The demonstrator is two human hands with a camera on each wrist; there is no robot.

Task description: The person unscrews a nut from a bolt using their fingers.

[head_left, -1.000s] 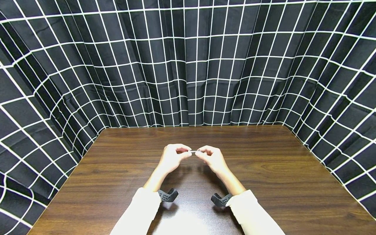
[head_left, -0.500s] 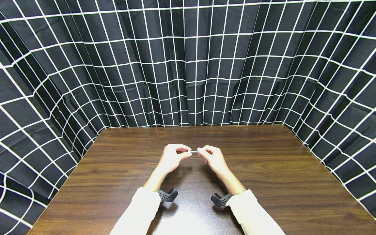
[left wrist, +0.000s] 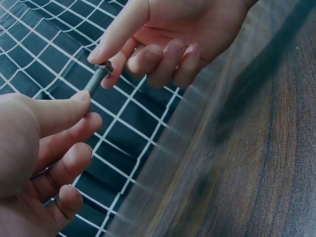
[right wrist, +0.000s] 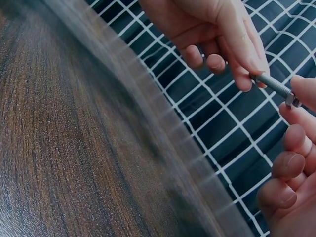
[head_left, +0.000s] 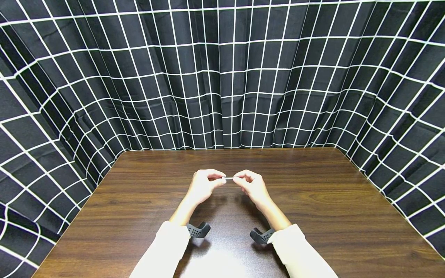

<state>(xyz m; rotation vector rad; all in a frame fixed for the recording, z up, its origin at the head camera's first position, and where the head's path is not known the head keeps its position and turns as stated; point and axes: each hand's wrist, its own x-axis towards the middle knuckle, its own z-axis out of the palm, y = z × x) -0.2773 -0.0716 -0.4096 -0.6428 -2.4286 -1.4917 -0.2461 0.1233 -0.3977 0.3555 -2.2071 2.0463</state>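
A grey threaded bolt (right wrist: 274,85) is held level above the table between both hands in the head view. My left hand (head_left: 205,186) pinches one end between thumb and forefinger, and the fingers hide that end. Near the other end sits a hex nut (right wrist: 290,100), with a bit of the bolt showing past it in the right wrist view. The thumb and forefinger of my right hand (head_left: 252,186) pinch at this nut. In the left wrist view the nut (left wrist: 105,67) shows between the right fingertips, while the other fingers of that hand curl loosely below.
Under the hands lies a brown wood-grain table (head_left: 156,173), with a bright glare near its front. A black curtain with white grid lines (head_left: 229,77) surrounds its back and sides. Each wrist wears a dark grey band (head_left: 199,230).
My right thumb and forefinger have shifted against each other at the nut end, the thumb moving up and then slightly back. The left hand keeps its pinch, and both hands are very slightly higher.
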